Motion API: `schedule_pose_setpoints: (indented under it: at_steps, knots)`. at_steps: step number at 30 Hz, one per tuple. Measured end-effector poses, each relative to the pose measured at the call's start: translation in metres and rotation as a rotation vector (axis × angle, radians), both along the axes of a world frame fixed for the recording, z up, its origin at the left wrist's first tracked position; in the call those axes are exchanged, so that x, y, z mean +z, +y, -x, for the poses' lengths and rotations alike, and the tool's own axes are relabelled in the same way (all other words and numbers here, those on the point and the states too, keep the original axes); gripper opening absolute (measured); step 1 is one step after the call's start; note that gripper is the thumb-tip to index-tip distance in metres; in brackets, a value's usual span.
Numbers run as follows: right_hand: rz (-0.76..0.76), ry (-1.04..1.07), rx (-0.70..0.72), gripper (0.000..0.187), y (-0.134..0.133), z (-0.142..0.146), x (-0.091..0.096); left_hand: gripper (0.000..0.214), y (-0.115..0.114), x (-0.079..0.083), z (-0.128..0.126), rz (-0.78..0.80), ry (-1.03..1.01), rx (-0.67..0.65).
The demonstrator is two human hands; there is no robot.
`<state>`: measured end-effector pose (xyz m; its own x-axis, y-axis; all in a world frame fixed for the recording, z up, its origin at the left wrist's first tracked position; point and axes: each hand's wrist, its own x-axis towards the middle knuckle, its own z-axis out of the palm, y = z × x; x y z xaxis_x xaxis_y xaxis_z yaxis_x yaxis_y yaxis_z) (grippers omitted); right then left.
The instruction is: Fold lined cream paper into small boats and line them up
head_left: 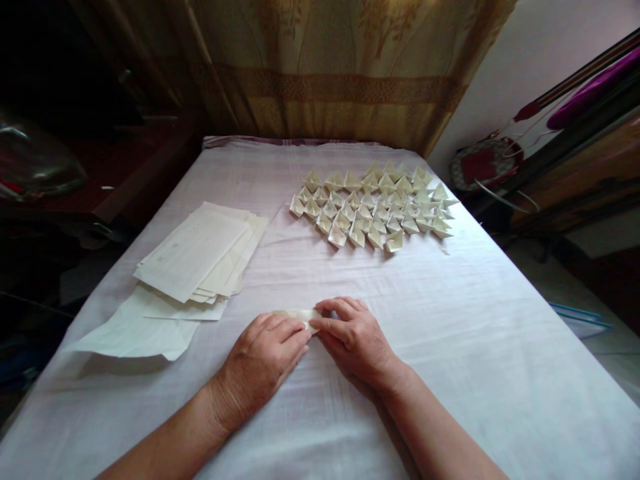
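A small folded piece of pale paper (pixel 299 315) lies on the white sheet (pixel 330 400) between my hands. My left hand (pixel 267 350) covers its left part, fingers together and pressing down on it. At its right end, my right hand (pixel 353 337) grips the paper between thumb and fingers. Most of the piece is hidden under my fingers, so its full shape cannot be made out. Beyond my hands stand several folded paper boats (pixel 367 213), packed in rows. To the left lies a loose stack of paper sheets (pixel 195 250).
One larger sheet (pixel 140 327) sticks out from under the stack with its near edge lifted. A patterned curtain (pixel 325 73) hangs behind the far edge. Dark furniture (pixel 140 180) is at the left, and a bag (pixel 487 163) at the right.
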<state>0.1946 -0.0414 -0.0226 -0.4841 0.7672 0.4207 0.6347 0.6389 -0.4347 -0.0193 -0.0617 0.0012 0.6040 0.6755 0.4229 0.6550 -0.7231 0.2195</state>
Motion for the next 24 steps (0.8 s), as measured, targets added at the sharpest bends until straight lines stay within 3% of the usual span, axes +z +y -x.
schedule_pose_setpoints:
  at_steps: [5,13,24]
  knots:
    - [0.068,0.075,-0.008,0.009,0.001,-0.002,-0.003,0.025,-0.005,-0.01,0.003,-0.049,0.086,-0.025]
    - [0.225,0.177,-0.122,0.012,0.0,0.009,0.001,0.028,-0.002,-0.004,0.0,-0.081,0.118,-0.041]
    - [0.212,0.14,-0.324,0.019,-0.004,0.019,0.0,0.023,0.0,-0.003,-0.002,-0.006,0.119,-0.05]
